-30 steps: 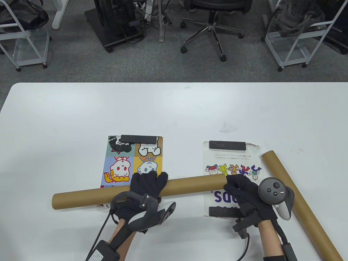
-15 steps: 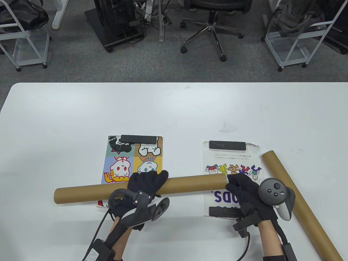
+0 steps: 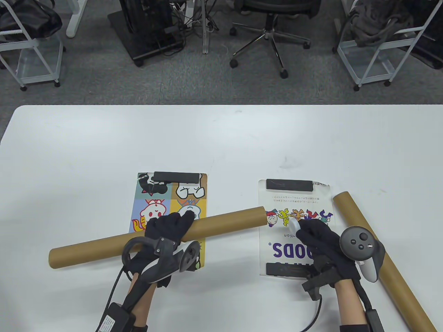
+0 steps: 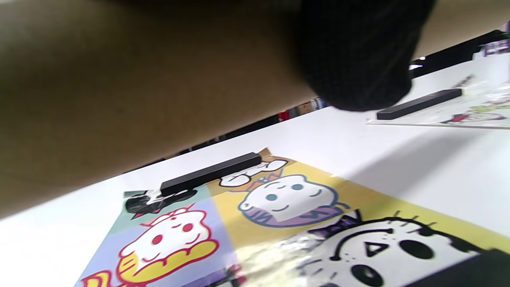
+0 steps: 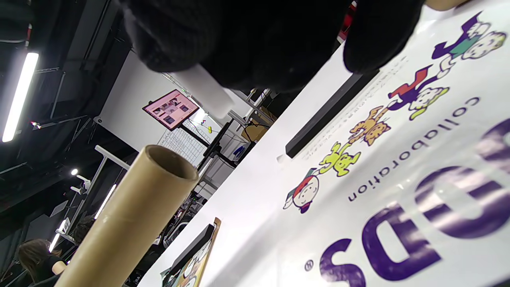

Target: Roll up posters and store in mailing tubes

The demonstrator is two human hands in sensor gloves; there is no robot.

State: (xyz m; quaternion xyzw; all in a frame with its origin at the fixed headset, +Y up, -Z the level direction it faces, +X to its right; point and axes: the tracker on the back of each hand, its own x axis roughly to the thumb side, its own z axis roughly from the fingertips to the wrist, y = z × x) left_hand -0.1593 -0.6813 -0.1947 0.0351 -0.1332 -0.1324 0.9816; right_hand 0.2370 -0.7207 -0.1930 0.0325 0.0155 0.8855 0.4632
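Clamping mailing tube [image 3: 155, 236] mid-length — left grip [image 3: 166, 230]; right grip [image 3: 316, 238] pinches white cap [image 3: 293, 225], apart from tube's open end.

Both hands wear black knit gloves, the left hand [image 3: 162, 230] and the right hand [image 3: 320, 242] alike. Behind the fingers, on the back of each hand, sits a grey-and-white tracker [image 3: 360, 247] with a dark ring; the right one shows a round black face with buttons. Black cables [image 3: 116, 294] trail back past the wrists to small black boxes strapped on the forearms
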